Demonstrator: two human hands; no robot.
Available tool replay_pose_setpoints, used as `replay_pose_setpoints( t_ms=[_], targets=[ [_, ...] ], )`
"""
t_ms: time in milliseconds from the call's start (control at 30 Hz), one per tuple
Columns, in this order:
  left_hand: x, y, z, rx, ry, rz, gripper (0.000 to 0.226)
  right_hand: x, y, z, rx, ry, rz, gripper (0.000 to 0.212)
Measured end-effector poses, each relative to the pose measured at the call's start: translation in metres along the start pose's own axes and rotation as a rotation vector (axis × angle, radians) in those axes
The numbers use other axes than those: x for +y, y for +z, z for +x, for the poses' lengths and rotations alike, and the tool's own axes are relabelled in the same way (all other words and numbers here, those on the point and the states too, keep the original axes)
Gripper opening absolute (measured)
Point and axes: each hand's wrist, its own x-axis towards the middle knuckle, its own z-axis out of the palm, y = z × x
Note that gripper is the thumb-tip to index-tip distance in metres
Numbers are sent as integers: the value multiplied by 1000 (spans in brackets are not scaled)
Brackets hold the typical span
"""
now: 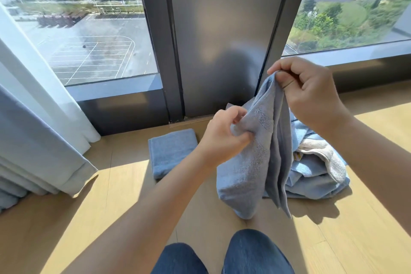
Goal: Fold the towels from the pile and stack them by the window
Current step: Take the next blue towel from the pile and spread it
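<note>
Blue towel (255, 162) hangs in the air above the wooden floor (111, 196), pinched at its top corner by the right hand (311, 93) and gripped lower down by the left hand (222, 135). One folded towel (171, 151) lies by the window (89, 29); the pile (315, 169) sits behind.

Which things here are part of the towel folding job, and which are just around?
Part of the job:
held blue towel, gripped by left hand and right hand
folded towel
towel pile
window

Just around:
curtain
wooden floor
</note>
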Motion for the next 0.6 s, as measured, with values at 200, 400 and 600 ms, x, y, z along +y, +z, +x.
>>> replay_pose_setpoints(
  t_ms=[200,400,600],
  targets=[
    [-20,-18,-18,-47,-94,238,12,2,-3,-2,35,17,10,15],
    [-35,-16,-38,-63,-80,244,29,-4,-4,1,65,42,5,14],
    [-59,-32,-71,-51,-182,379,22,8,-11,3,156,137,-31,15]
  ],
)
